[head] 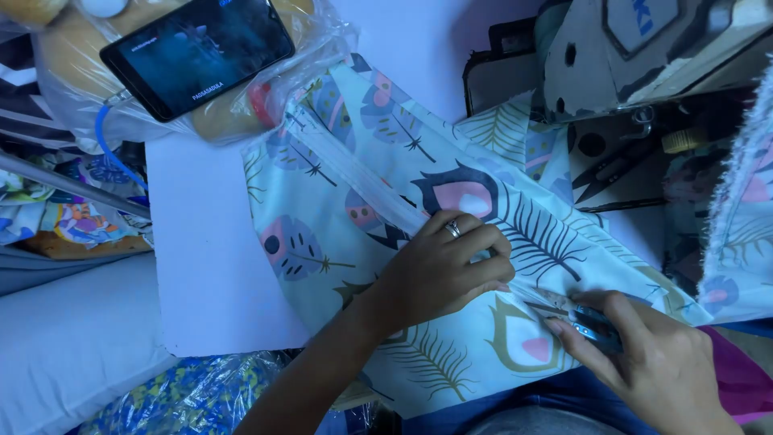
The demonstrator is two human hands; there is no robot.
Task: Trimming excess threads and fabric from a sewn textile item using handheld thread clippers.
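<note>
A sewing workroom: sewing machine [644, 48], printed fabric [338, 234], thread snips [608, 173].
</note>
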